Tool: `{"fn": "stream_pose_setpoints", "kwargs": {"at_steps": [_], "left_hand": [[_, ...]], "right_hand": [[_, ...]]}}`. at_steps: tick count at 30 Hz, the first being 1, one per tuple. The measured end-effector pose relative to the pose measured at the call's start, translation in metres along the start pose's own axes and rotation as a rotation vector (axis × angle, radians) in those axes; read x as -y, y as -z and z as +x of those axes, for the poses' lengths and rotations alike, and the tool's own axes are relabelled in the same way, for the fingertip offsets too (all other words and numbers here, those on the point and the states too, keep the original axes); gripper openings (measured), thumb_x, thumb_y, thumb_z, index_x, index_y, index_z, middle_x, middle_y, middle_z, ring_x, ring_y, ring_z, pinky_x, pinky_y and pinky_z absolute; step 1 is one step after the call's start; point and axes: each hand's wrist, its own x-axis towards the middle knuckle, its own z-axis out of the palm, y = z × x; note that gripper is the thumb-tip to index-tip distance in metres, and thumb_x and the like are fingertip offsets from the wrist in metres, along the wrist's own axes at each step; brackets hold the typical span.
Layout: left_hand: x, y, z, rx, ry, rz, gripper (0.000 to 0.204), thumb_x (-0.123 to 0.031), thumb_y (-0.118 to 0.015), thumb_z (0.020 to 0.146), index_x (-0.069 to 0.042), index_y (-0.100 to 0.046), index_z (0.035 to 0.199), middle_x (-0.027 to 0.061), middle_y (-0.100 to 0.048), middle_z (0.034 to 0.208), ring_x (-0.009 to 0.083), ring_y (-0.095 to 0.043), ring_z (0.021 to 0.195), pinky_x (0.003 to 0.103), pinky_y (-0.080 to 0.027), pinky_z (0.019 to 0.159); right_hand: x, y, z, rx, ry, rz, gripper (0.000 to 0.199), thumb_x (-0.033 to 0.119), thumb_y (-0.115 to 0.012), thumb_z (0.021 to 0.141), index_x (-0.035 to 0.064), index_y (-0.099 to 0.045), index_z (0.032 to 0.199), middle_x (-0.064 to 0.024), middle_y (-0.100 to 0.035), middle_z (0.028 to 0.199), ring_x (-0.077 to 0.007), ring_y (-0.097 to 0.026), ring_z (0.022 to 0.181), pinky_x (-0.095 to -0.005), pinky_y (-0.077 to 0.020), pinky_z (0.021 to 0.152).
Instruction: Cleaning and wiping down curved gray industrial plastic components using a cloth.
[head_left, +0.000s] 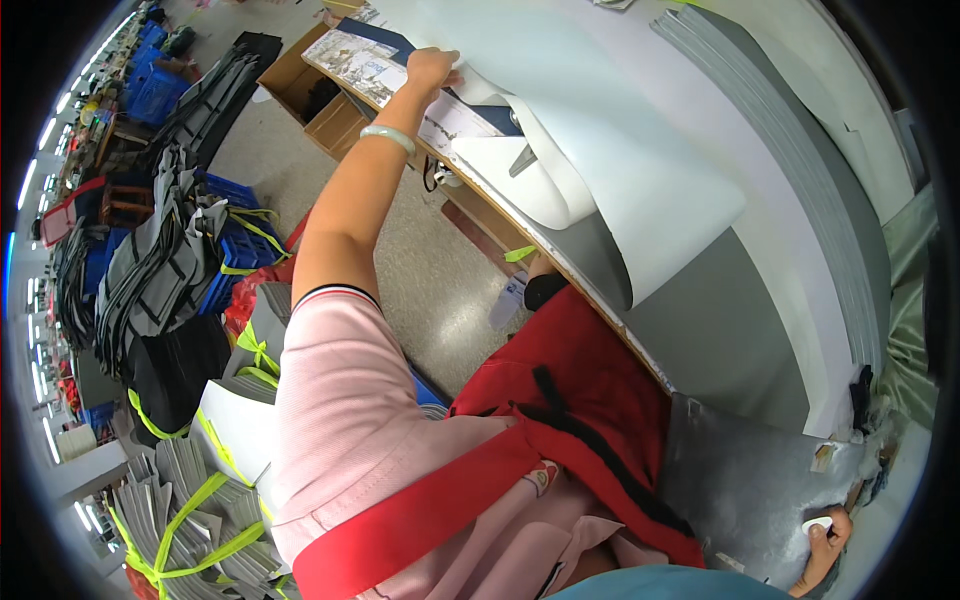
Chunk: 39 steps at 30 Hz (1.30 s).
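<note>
My left arm reaches far across to the upper left, and my left hand (432,70) is closed at the edge of a large pale sheet (640,150). The near part of this sheet bends up and curls over the table. Beneath the curl lie a white cut piece (510,180) and a grey sheet (710,310). At the lower right my right hand (828,548) pinches a small white oval piece (817,524) between thumb and fingers. It is beside a dull grey plate (740,490).
A tall stack of grey sheets (800,150) curves along the table's right side. An open cardboard box (320,100) stands past the table's left end. Bundles tied with yellow-green strips (190,510) and blue crates (235,240) crowd the left. My red apron (580,390) touches the table edge.
</note>
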Motion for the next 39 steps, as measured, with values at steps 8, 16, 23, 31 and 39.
{"fn": "stream_pose_setpoints", "kwargs": {"at_steps": [8, 16, 23, 31, 39], "left_hand": [[-0.003, -0.029, 0.026, 0.064, 0.274, -0.401, 0.038, -0.003, -0.069, 0.089, 0.012, -0.051, 0.119, 0.0315, -0.056, 0.115, 0.0408, -0.070, 0.079, 0.042, -0.068, 0.063], [0.016, -0.060, 0.025, 0.175, 0.297, -0.137, 0.009, 0.002, -0.072, 0.085, 0.005, -0.065, 0.091, 0.0143, -0.069, 0.082, 0.0220, -0.068, 0.062, 0.033, -0.061, 0.050], [0.014, 0.036, 0.016, -0.125, 0.232, -0.168, 0.012, 0.004, -0.065, 0.088, 0.012, -0.063, 0.096, 0.0227, -0.069, 0.087, 0.0329, -0.071, 0.066, 0.041, -0.066, 0.057], [0.022, 0.057, 0.024, -0.036, 0.205, -0.053, 0.017, -0.006, -0.063, 0.094, 0.011, -0.060, 0.096, 0.0203, -0.071, 0.085, 0.0288, -0.071, 0.063, 0.035, -0.063, 0.057], [0.029, 0.050, 0.037, 0.045, 0.124, 0.008, 0.016, -0.006, -0.067, 0.094, 0.008, -0.062, 0.096, 0.0192, -0.072, 0.089, 0.0265, -0.073, 0.071, 0.032, -0.064, 0.062]], "right_hand": [[0.019, -0.016, -0.008, -0.167, -0.388, 0.266, 0.052, 0.040, -0.073, 0.088, 0.0019, -0.054, 0.118, -0.0056, -0.054, 0.107, -0.0159, -0.048, 0.100, -0.0342, -0.0364, 0.097], [0.045, -0.015, 0.013, -0.013, -0.355, 0.084, 0.015, 0.011, -0.065, 0.088, -0.0030, -0.063, 0.093, -0.0111, -0.058, 0.083, -0.0221, -0.050, 0.082, -0.0391, -0.0436, 0.077], [0.085, -0.021, 0.037, 0.175, -0.400, 0.075, 0.012, 0.011, -0.065, 0.089, -0.0011, -0.064, 0.091, -0.0122, -0.057, 0.080, -0.0165, -0.048, 0.080, -0.0384, -0.0430, 0.077], [0.004, -0.026, -0.002, -0.178, -0.353, 0.252, 0.050, 0.033, -0.075, 0.083, -0.0008, -0.059, 0.116, -0.0083, -0.060, 0.109, -0.0184, -0.053, 0.100, -0.0349, -0.0386, 0.096], [0.000, -0.013, -0.030, -0.286, -0.378, 0.177, 0.046, 0.030, -0.076, 0.081, -0.0002, -0.061, 0.114, -0.0066, -0.060, 0.104, -0.0177, -0.054, 0.095, -0.0317, -0.0414, 0.090]]}}
